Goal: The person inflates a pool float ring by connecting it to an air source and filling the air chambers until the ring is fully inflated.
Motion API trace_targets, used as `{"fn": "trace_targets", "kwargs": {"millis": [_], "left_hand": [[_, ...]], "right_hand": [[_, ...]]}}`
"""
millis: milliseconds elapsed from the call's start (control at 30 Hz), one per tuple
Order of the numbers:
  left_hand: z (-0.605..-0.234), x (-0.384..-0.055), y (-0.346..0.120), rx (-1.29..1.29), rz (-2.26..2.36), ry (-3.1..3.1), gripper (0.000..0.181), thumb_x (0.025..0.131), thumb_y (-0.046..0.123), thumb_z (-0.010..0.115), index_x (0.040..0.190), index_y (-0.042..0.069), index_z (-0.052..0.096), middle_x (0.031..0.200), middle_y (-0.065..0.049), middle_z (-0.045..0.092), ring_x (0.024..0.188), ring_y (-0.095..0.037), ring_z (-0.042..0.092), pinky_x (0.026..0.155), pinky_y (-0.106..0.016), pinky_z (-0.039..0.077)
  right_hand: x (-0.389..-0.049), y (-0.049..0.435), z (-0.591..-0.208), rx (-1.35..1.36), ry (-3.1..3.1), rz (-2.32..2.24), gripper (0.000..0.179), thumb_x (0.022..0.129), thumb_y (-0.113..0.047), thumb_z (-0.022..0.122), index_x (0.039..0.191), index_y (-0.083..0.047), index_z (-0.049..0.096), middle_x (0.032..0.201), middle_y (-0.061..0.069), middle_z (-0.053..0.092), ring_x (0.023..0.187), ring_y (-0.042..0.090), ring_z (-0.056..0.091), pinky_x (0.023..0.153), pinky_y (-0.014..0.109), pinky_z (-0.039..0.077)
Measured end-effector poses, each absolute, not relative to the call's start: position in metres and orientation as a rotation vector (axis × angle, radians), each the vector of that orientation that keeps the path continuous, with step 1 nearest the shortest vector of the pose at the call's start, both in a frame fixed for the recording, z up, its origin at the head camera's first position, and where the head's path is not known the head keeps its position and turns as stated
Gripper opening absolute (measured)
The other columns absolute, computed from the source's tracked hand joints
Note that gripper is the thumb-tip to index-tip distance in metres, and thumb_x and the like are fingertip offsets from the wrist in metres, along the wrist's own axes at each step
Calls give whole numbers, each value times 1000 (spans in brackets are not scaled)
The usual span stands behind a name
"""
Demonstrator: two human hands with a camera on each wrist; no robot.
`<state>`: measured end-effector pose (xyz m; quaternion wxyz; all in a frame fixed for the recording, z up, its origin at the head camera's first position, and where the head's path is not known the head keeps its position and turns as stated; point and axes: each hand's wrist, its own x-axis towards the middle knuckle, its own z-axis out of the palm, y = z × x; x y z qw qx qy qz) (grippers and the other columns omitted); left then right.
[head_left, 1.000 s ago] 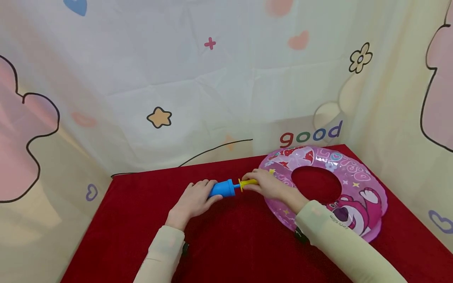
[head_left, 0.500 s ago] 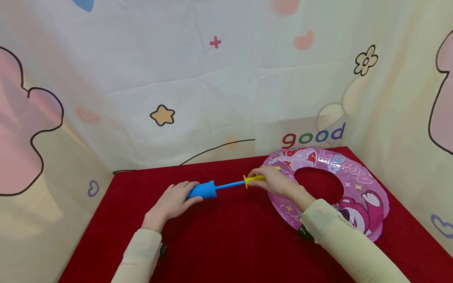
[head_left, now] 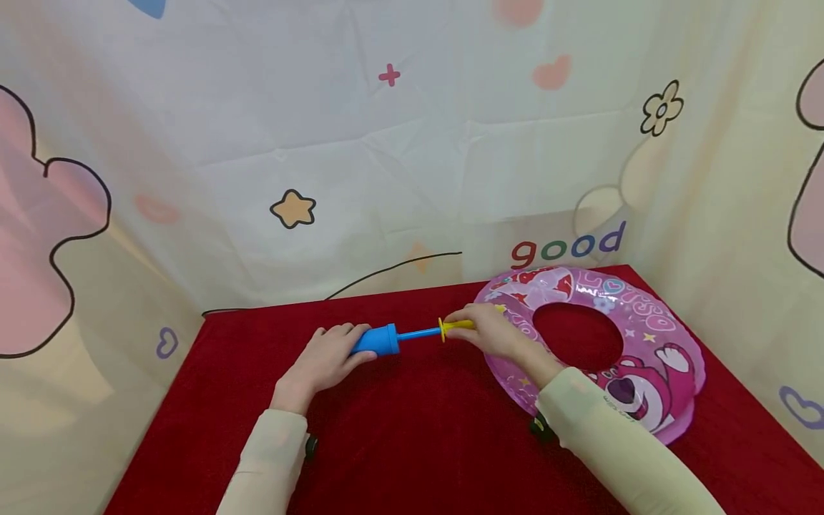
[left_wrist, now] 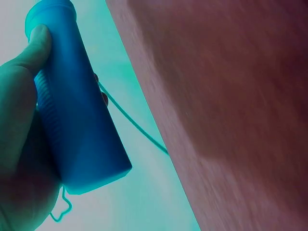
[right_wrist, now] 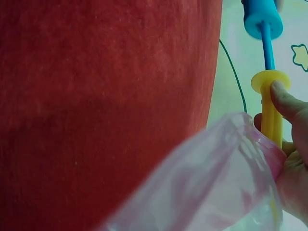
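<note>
A hand pump has a blue barrel (head_left: 383,340), a thin blue rod (head_left: 418,334) and a ridged yellow handle (right_wrist: 272,118) with a round flange. My left hand (head_left: 325,357) grips the barrel, its thumb lying along the side in the left wrist view. My right hand (head_left: 496,332) holds the yellow handle, thumb near the flange. A good length of rod shows between barrel and flange. Just beyond the right hand lies a pink inflatable swim ring (head_left: 644,307) with a cartoon bear on it. In the right wrist view, the ring's clear pink edge (right_wrist: 207,178) overlaps the handle's lower end.
A red cloth (head_left: 412,436) covers the table under both arms. Behind it hangs a pale printed curtain (head_left: 386,172), which also closes off both sides. The ring fills the table's right part.
First the left hand drew the barrel leftward, lengthening the exposed rod. Since then it has come back a little to the right, and less rod shows. The right hand stays nearly in place.
</note>
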<state>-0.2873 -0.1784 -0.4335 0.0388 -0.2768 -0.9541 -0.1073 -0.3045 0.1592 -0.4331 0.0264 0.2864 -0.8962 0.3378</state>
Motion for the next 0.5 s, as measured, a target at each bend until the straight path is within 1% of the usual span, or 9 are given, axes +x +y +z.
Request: {"fn": "trace_targets", "kwargs": {"millis": [133, 300, 400, 500], "left_hand": [[-434, -291, -158, -875, -294, -2924, 59, 100, 43, 66, 147, 11, 52, 133, -13, 61, 120, -32, 57, 100, -56, 43], [-433, -290, -135, -871, -281, -2926, 59, 100, 45, 65, 147, 13, 52, 134, -12, 60, 120, -31, 57, 100, -55, 43], [-435, -288, -124, -880, -297, -2928, 58, 100, 46, 64, 146, 13, 52, 134, -11, 60, 120, -30, 57, 100, -55, 44], [-437, -288, -120, -872, -319, -2929, 58, 100, 47, 64, 146, 13, 52, 135, -10, 60, 121, -30, 57, 101, -56, 44]], "right_hand": [[-303, 157, -435, 855, -2775, 1030, 30, 97, -18, 73, 123, -2, 74, 110, 10, 72, 96, 22, 62, 83, 37, 53], [-303, 153, -436, 883, -2767, 1010, 32, 97, -20, 73, 124, -3, 74, 108, 10, 71, 94, 21, 61, 79, 32, 51], [-302, 154, -436, 910, -2754, 993, 31, 97, -19, 74, 123, -3, 74, 106, 9, 70, 93, 21, 61, 78, 32, 51], [-303, 156, -436, 928, -2751, 976, 30, 97, -20, 73, 122, -3, 75, 108, 10, 71, 95, 22, 62, 81, 35, 52]]}}
